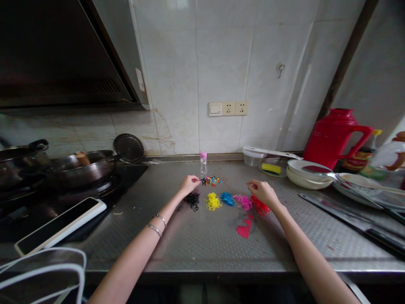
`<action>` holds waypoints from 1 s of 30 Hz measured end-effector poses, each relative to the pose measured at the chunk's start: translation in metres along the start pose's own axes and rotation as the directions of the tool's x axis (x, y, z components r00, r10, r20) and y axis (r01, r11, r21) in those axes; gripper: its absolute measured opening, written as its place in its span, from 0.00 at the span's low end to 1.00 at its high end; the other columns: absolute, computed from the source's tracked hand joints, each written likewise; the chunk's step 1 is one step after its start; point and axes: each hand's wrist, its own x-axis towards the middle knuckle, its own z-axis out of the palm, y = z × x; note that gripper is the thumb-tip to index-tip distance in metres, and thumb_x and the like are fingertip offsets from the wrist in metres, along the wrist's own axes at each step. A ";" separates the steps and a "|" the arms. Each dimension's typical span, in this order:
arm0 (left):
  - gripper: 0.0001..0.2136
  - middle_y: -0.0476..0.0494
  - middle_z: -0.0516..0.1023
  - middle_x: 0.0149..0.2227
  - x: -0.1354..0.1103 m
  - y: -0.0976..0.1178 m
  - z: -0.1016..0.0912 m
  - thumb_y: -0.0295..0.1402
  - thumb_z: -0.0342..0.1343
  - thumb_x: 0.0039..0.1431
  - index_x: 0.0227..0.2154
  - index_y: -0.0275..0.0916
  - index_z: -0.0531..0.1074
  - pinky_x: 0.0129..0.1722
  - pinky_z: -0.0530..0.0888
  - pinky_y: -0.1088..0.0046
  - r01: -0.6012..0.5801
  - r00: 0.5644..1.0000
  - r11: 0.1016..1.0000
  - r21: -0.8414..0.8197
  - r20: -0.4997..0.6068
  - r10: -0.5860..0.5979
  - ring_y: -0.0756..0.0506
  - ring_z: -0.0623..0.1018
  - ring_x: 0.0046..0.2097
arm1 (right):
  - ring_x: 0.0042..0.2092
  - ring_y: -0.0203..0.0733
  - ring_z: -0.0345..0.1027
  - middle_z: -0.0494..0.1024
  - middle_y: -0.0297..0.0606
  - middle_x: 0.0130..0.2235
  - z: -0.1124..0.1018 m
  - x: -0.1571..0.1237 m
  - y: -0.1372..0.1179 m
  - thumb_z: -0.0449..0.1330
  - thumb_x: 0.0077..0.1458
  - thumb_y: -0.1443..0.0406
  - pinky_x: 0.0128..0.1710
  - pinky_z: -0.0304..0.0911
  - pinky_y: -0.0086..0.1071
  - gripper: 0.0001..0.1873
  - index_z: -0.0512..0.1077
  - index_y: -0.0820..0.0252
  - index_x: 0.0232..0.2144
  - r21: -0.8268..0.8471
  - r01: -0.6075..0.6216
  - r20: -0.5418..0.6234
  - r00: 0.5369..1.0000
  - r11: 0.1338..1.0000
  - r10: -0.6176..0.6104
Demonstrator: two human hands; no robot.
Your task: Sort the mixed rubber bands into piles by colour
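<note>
My left hand (190,185) is at the left edge of a mixed-colour pile of small rubber bands (211,181), its fingertips pinched together. Anything between them is too small to make out. Just below that hand lies a black pile (193,201). My right hand (263,192) hovers over a red pile (260,205), with thumb and fingers closed in a pinch; what they hold, if anything, cannot be seen. Between the hands are a yellow pile (213,202), a blue pile (227,199) and a pink pile (243,202). A small clear bottle with a pink cap (203,164) stands behind the mixed pile.
A torn red-and-clear wrapper (244,227) lies on the metal counter (202,249). To the right are stacked bowls (308,182), a knife (348,219), a yellow sponge (271,169) and a red thermos (332,139). At left sit a stove with pans (85,171) and a white-edged phone-like device (63,228).
</note>
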 end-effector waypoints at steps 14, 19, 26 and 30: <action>0.09 0.42 0.77 0.24 -0.004 -0.032 -0.025 0.33 0.53 0.46 0.25 0.32 0.74 0.33 0.70 0.73 0.165 0.964 0.975 -0.150 -0.185 -0.191 0.48 0.76 0.29 | 0.31 0.36 0.68 0.76 0.37 0.29 0.013 0.016 -0.020 0.52 0.46 0.64 0.30 0.60 0.25 0.16 0.74 0.61 0.37 0.274 0.047 0.032 0.998 0.961 -0.058; 0.09 0.43 0.77 0.24 -0.007 -0.028 -0.025 0.33 0.52 0.46 0.25 0.33 0.74 0.33 0.70 0.74 0.179 0.966 0.975 -0.135 -0.164 -0.201 0.48 0.75 0.30 | 0.24 0.34 0.67 0.77 0.39 0.31 0.026 0.039 -0.053 0.53 0.44 0.67 0.22 0.61 0.24 0.17 0.74 0.65 0.37 0.409 -0.005 0.183 0.980 0.912 -0.077; 0.10 0.43 0.76 0.24 -0.009 -0.027 -0.021 0.33 0.51 0.48 0.25 0.33 0.74 0.33 0.69 0.74 0.168 0.974 0.980 -0.103 -0.139 -0.181 0.48 0.75 0.30 | 0.26 0.36 0.68 0.77 0.37 0.26 0.065 0.065 -0.077 0.54 0.41 0.71 0.22 0.61 0.22 0.15 0.75 0.66 0.33 0.386 -0.028 0.221 0.973 0.922 -0.063; 0.10 0.43 0.77 0.25 -0.008 -0.029 -0.019 0.33 0.51 0.48 0.25 0.33 0.74 0.33 0.70 0.74 0.154 0.977 0.984 -0.090 -0.132 -0.165 0.48 0.75 0.30 | 0.30 0.38 0.69 0.77 0.37 0.28 0.081 0.070 -0.085 0.56 0.40 0.70 0.29 0.62 0.24 0.14 0.76 0.65 0.33 0.331 0.049 0.190 0.975 0.942 -0.117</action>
